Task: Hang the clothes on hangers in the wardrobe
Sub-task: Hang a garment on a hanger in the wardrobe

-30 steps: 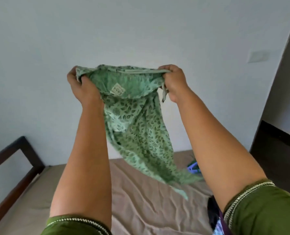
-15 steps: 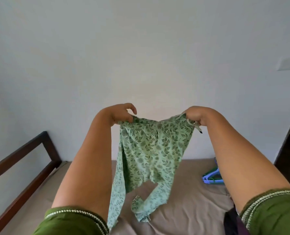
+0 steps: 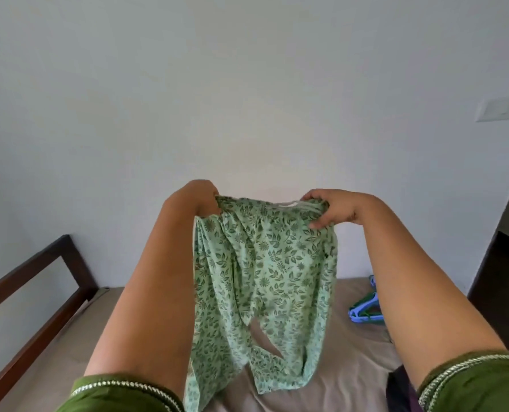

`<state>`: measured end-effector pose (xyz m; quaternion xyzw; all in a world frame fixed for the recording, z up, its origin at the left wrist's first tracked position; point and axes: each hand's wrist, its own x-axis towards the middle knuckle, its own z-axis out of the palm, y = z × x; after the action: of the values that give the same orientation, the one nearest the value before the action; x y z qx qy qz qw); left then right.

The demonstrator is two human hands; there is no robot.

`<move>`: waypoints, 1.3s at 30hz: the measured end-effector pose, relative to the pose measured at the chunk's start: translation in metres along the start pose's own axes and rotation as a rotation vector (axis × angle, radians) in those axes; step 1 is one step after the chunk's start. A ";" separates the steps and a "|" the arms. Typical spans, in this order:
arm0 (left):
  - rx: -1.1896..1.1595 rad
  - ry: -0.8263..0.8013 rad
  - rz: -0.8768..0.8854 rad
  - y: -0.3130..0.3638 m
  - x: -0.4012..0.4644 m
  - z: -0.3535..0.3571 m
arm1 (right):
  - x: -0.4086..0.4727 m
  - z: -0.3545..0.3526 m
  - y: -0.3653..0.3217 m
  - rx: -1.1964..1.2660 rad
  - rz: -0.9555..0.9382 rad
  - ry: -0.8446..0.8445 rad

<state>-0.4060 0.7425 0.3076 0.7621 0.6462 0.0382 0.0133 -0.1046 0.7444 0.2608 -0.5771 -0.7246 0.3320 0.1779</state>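
A light green garment with a dark leaf print (image 3: 268,272) hangs in the air over the bed, two leg-like parts dangling to the sheet. My left hand (image 3: 201,197) grips its top edge at the left corner. My right hand (image 3: 332,211) pinches the top edge at the right corner, thumb underneath. The cloth is stretched between both hands. Blue and green plastic hangers (image 3: 366,307) lie on the bed to the right, partly behind my right forearm. No wardrobe is in view.
The bed (image 3: 348,370) has a wrinkled beige sheet and a dark wooden frame (image 3: 48,281) along the left. A white wall fills the back, with a switch plate (image 3: 501,110). Dark clothing (image 3: 400,391) lies at the bottom right. A dark doorway (image 3: 508,263) is at the right.
Both hands have lowered the garment from head height to just above the bed. It has been turned and spread, and now hangs flat with its printed side facing me.
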 end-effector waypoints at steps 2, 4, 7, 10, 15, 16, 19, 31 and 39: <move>-0.101 -0.002 -0.014 -0.011 -0.008 -0.003 | -0.004 -0.008 0.008 0.159 -0.086 0.113; -0.337 0.051 -0.015 -0.024 -0.021 -0.007 | -0.017 -0.018 0.009 0.229 -0.204 0.190; -0.943 0.138 0.118 -0.032 -0.044 -0.012 | -0.038 -0.036 -0.003 0.346 -0.372 0.294; -1.534 0.205 0.177 -0.024 -0.042 -0.007 | -0.051 -0.052 -0.017 0.779 -0.492 0.141; -1.394 0.313 -0.317 0.019 0.001 0.028 | 0.005 -0.009 -0.015 1.051 0.104 0.221; -1.298 0.353 -0.378 0.025 0.008 0.037 | 0.018 0.004 -0.011 1.165 0.206 0.274; -0.991 0.476 -0.354 0.053 0.006 0.059 | 0.040 0.034 -0.015 1.347 0.303 0.542; -1.568 0.428 0.061 0.076 -0.002 0.049 | 0.011 0.038 -0.106 0.259 -0.363 0.398; -1.385 0.424 0.320 0.062 -0.007 0.020 | 0.007 -0.001 -0.120 -0.232 -0.431 0.354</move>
<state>-0.3449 0.7259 0.2911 0.6403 0.3438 0.5848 0.3602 -0.1915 0.7377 0.3430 -0.4754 -0.8211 0.0959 0.3010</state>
